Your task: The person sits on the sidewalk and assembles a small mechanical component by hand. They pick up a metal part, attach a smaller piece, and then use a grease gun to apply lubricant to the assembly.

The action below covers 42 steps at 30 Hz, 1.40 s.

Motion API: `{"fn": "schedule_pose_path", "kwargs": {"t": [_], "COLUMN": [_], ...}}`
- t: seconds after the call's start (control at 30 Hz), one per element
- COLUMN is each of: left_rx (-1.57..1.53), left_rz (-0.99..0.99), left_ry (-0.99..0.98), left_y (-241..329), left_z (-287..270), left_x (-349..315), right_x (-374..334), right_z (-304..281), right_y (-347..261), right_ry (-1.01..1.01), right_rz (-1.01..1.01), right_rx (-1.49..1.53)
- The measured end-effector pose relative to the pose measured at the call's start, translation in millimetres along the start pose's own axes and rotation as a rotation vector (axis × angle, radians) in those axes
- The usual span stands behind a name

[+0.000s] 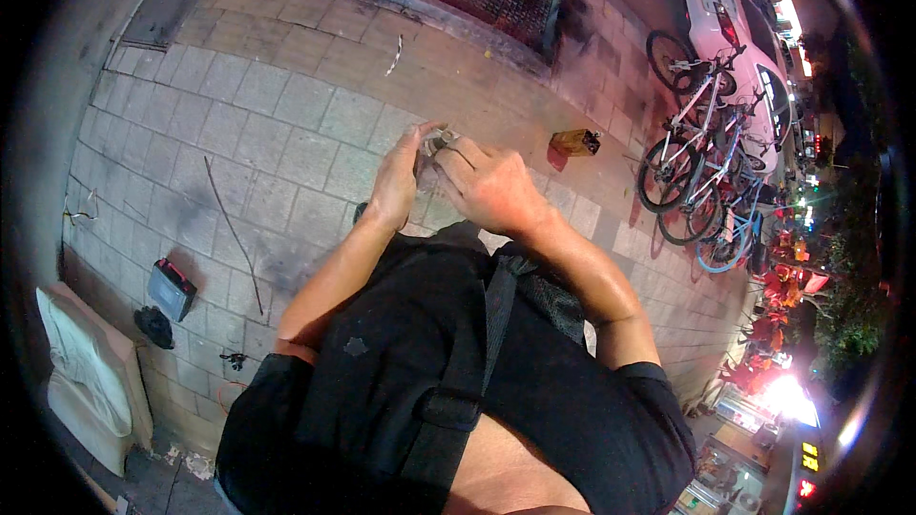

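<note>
My two hands are raised together in front of my black shirt. Between them is a small greyish, partly shiny thing, too small and too covered by fingers to name. My left hand cups it from the left, thumb and fingers curved toward it. From the right, my right hand bends its fingers over it, the knuckles facing up. A black strap crosses my chest.
Paving tiles cover the ground. A yellowish box stands to the right, with several parked bicycles and a white car beyond. At left lie a dark case, a thin rod and a pale cushioned seat.
</note>
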<state>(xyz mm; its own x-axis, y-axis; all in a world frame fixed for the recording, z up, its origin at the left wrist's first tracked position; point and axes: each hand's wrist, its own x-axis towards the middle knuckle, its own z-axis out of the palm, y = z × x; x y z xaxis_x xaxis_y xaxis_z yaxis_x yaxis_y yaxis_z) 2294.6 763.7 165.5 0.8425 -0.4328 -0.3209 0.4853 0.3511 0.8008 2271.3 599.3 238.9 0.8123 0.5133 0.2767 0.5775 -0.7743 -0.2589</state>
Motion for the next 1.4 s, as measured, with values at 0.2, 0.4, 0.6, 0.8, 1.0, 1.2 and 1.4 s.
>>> {"fn": "schedule_pose_path", "kwargs": {"t": [0.2, 0.4, 0.6, 0.8, 1.0, 1.2, 1.4], "left_rx": [0.001, -0.03, 0.469, 0.014, 0.108, 0.252, 0.378], "left_rz": [-0.039, -0.053, -0.102, -0.015, -0.015, 0.262, 0.145], "left_ry": [0.042, 0.019, 0.152, -0.199, -0.306, -0.335, -0.292], "left_y": [-3, -17, -76, -40, -77, -96, -145], "left_z": [-2, -8, -37, -25, -5, 45, 102], "left_x": [0, 8, 29, 15, 34, 70, 98], "right_x": [1, -2, -7, 1, -27, -57, -133], "right_z": [-4, 3, 10, -18, -23, -66, -91], "right_y": [-1, 6, 14, 11, 33, 66, 128], "right_ry": [-0.051, -0.065, -0.076, -0.137, -0.047, -0.042, 0.071], "right_rz": [0.121, 0.284, 0.072, 0.54, 0.444, 0.443, 0.524], "right_rx": [0.182, 0.357, -0.023, 0.449, 0.326, 0.459, 0.553]}}
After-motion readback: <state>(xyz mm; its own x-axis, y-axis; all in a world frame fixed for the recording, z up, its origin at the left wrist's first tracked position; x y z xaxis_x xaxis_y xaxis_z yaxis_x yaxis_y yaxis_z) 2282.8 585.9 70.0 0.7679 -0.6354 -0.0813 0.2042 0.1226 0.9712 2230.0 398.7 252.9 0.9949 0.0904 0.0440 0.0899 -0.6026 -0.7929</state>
